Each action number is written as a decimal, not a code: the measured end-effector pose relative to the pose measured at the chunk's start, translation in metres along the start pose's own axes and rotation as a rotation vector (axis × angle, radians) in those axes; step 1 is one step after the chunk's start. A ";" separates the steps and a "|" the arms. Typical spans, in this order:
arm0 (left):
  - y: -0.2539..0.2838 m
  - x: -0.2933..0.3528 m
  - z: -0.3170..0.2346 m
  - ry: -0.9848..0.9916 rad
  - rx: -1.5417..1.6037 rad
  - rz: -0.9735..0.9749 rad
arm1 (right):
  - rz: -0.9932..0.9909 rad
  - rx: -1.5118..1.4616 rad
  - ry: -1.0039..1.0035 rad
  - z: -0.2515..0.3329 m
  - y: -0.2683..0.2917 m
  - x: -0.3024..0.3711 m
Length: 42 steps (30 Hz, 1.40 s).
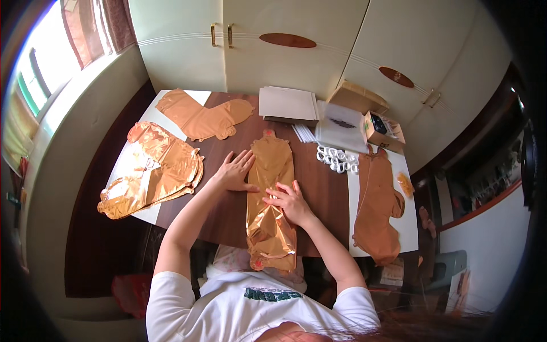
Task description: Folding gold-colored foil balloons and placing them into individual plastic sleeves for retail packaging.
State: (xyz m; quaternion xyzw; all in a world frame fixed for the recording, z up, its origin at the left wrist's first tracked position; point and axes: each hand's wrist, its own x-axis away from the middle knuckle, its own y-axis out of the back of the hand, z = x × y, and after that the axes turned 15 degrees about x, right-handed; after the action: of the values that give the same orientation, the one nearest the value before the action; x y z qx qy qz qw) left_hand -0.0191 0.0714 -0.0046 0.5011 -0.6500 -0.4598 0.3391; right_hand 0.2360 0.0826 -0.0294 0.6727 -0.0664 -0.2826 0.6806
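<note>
A long, flat copper-coloured foil balloon lies lengthwise on the table in front of me. It looks folded or narrow, and its near end is shiny and creased, reaching the table's front edge. My left hand rests flat at its left edge, fingers stretched out. On the balloon's middle lies my right hand, its fingers spread over the foil. Neither hand grips anything. To the left is a stack of shiny foil balloons, with a matte copper one behind it. Another flat balloon lies at the right.
White ribbon rolls or rings are bunched right of centre. Behind them are clear plastic bags, a white box and an open carton. A small orange packet lies at the right edge. Pale cabinets stand against the table's far side.
</note>
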 end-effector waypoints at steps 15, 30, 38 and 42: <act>-0.002 -0.001 0.002 -0.009 -0.003 -0.019 | -0.011 -0.009 0.140 0.000 0.016 0.002; -0.007 0.057 -0.023 -0.187 0.056 -0.014 | -0.077 -0.046 -0.044 -0.006 0.030 0.012; -0.008 0.058 -0.027 -0.169 0.014 -0.035 | 0.113 0.214 -0.035 -0.002 0.012 0.021; -0.009 0.058 -0.026 -0.191 -0.012 -0.049 | 0.108 0.225 -0.038 -0.001 0.011 0.021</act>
State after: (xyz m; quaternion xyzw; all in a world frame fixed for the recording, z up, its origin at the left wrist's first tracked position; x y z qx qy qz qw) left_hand -0.0082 0.0080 -0.0049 0.4688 -0.6643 -0.5173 0.2673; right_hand 0.2569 0.0725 -0.0251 0.7349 -0.1469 -0.2490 0.6135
